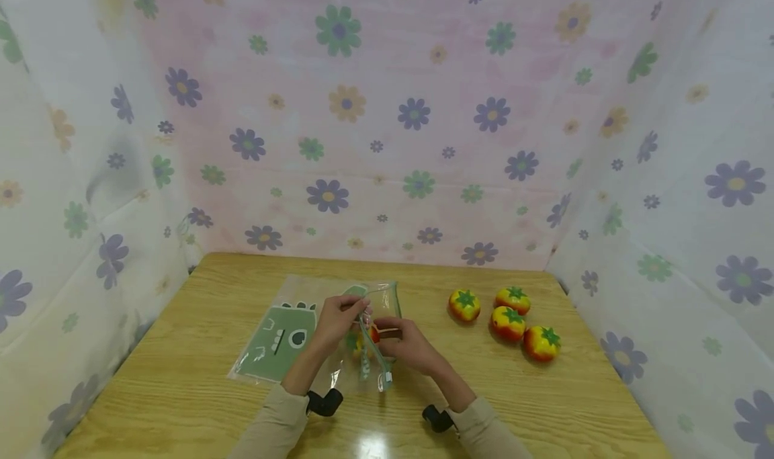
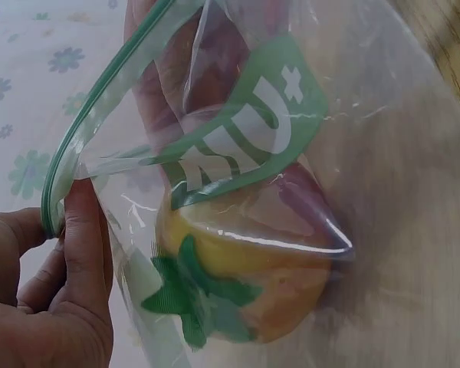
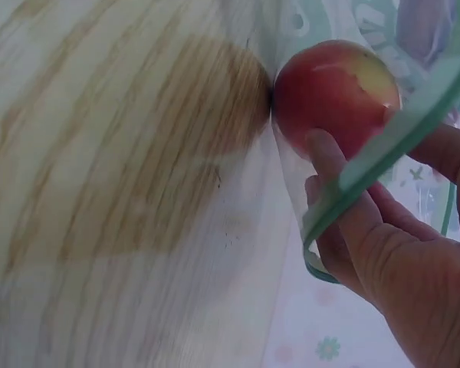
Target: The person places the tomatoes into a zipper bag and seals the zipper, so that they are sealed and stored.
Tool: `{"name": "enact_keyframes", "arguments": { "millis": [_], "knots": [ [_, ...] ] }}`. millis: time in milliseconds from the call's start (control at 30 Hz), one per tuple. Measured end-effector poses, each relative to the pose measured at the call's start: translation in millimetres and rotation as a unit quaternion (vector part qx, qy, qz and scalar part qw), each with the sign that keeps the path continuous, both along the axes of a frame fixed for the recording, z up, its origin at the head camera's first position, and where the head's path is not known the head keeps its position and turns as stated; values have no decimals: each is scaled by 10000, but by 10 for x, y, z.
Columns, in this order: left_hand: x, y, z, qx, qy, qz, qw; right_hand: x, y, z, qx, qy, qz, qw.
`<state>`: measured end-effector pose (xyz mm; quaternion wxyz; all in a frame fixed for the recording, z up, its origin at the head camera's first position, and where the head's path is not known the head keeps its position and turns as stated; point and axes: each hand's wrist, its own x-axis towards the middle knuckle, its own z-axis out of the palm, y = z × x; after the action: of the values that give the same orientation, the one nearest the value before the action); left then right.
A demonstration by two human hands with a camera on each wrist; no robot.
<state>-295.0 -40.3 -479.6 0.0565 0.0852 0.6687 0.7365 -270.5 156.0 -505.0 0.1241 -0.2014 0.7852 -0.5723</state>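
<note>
My left hand [image 1: 338, 321] pinches the green-edged mouth of a clear zip bag [image 2: 399, 138] between thumb and fingers. White lettering on a green patch is printed on the bag. Inside it a red-and-yellow toy fruit [image 2: 245, 268] with a green leafy top shows through the plastic. My right hand [image 1: 411, 345] reaches in past the green zip edge. Its thumb and fingers [image 3: 326, 153] are on the toy fruit, which sits low, against the plastic. In the head view the bag and fingers partly hide the fruit. A white zip slider [image 1: 388, 377] hangs at the near corner.
Clear plastic with a green monster-face print [image 1: 278, 345] lies flat left of my hands; I cannot tell if it is a separate bag. Several similar toy fruits [image 1: 508, 324] sit together on the right of the wooden table [image 1: 169, 365]. Flowered cloth [image 1: 375, 123] walls three sides.
</note>
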Motion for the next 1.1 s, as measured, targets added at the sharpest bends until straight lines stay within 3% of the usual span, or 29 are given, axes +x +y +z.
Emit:
{"name": "enact_keyframes", "arguments": {
  "millis": [333,600,733,900,1100],
  "knots": [
    [-11,7,-25,30,-58,26,10000,34,-59,32,146,-27,-94,9998],
    [-29,-6,-65,112,-123,104,9998,92,35,133,40,426,-278,9987],
    [-30,-4,-75,210,-133,28,9997,66,92,138,-250,742,-826,9935],
    [-20,-5,-81,354,-129,-79,9993,27,206,152,-404,952,-1697,9800],
    [-21,-6,-99,304,-152,-42,9994,-7,422,218,-452,1165,-2310,9649]
  ]
}}
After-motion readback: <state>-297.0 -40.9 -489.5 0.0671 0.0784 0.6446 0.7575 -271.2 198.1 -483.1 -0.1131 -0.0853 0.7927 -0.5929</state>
